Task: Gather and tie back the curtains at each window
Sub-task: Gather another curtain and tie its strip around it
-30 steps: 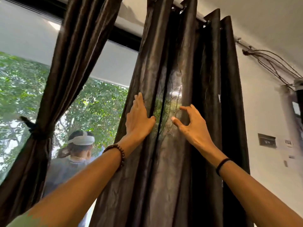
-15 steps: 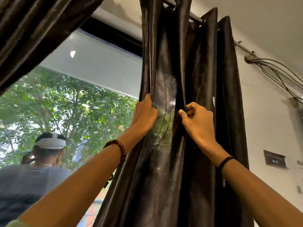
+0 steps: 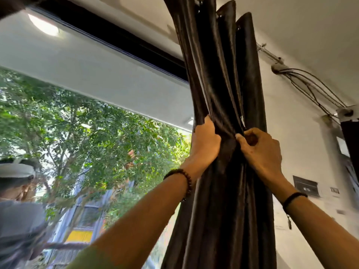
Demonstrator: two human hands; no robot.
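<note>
window (image 3: 97, 123) at left, wall cables (image 3: 310, 88) at right | dark curtain (image 3: 223, 84) bunched at window's right edge | left hand (image 3: 205, 142) fingers curled round left folds | right hand (image 3: 260, 150) pinching right folds

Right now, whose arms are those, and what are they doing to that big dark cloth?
Those arms belong to a person wearing a camera on their head, so you see what they see. The cloth is a dark brown curtain hanging beside a window. The left hand grips its window-side edge, and the right hand grips folds on the wall side, squeezing it into a bunch. No tie is around it yet. Trees show through the glass.
</note>
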